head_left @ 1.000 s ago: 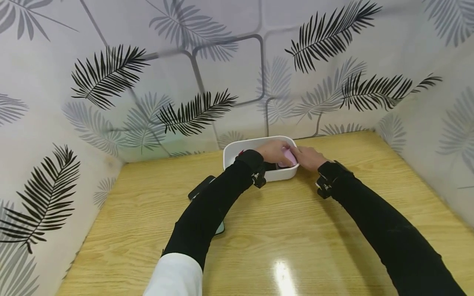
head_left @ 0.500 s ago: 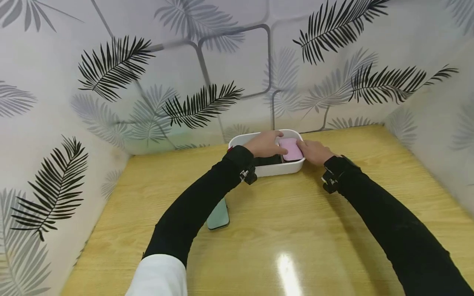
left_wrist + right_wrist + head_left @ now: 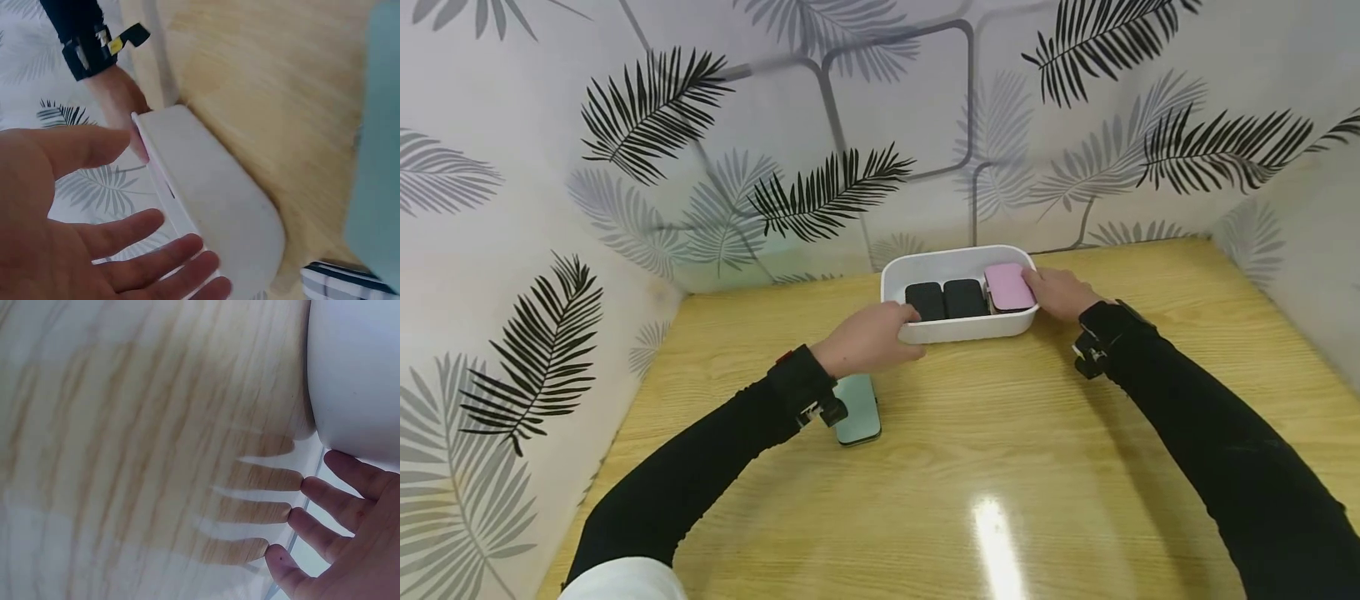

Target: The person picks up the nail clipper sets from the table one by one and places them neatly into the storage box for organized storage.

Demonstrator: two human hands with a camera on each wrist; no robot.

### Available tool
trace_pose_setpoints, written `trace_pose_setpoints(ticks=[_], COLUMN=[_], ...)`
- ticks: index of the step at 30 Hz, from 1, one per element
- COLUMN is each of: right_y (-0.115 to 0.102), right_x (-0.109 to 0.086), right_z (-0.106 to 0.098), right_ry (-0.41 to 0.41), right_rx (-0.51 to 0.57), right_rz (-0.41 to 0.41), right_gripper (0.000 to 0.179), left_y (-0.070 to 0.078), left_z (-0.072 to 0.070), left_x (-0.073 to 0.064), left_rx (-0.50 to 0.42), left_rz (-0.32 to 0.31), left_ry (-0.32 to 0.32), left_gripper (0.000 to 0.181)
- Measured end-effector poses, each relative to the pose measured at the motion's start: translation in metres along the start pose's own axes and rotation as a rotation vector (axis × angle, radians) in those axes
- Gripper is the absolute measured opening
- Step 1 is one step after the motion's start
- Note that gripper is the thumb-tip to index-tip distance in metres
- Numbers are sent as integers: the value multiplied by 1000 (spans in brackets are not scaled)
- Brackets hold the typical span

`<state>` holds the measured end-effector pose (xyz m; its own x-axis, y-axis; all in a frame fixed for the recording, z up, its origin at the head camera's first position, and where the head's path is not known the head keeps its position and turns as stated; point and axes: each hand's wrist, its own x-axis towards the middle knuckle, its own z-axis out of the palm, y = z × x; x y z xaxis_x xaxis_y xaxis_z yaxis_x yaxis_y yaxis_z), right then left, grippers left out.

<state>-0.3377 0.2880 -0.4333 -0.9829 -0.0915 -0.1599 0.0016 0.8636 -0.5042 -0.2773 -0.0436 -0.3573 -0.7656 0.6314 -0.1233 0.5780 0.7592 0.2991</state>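
A white oblong bin (image 3: 970, 331) stands near the back of the table. Inside it, two black rounded cases (image 3: 966, 298) sit beside a pink rounded case (image 3: 1009, 287) at the right end. My left hand (image 3: 872, 337) is at the bin's front left corner; its fingers look spread and extended in the left wrist view. My right hand (image 3: 1060, 293) holds the bin's right end, thumb at the rim by the pink case and fingers outside, as the right wrist view shows. A pale green case (image 3: 857, 410) lies on the table below my left wrist.
A plaid-patterned item (image 3: 344, 281) shows beside the green case in the left wrist view; my left arm hides it from the head camera. Leaf-patterned covering (image 3: 790, 125) rises behind and beside the wooden table (image 3: 1000, 417).
My left hand has let go of the pink case and moved out of the bin to its front left corner. The black cases now show. My right hand stays at the right end.
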Motion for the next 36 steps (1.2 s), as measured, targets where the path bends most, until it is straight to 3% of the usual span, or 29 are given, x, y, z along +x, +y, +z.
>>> trace_pose_setpoints(ticks=[6,11,14,22,26,31,36], right_y=[-2,-1,2,8,7,4,3], right_x=[-2,-2,1,6,5,4,2], right_z=[-2,-3,-2,4,5,3,2], right_ry=[-9,-11,-6,19,15,14,18], right_rx=[6,7,6,1,-6,-6,-6], right_rz=[5,9,8,6,13,13,3], right_gripper=[69,71,71,74,73,72,71], left_y=[-10,-21,-27,-33,-35,-28,-17], left_z=[13,27,37,49,49,38,22], left_x=[-37,-55,-62,-67,-66,-60,-48], left_rx=[94,181,192,282,225,113,69], left_rz=[-55,-124,-129,-67,-71,-75,-9], left_ry=[-116,-209,-225,-139,-113,-90,-9], left_gripper=[71,89,94,90,90,90,86])
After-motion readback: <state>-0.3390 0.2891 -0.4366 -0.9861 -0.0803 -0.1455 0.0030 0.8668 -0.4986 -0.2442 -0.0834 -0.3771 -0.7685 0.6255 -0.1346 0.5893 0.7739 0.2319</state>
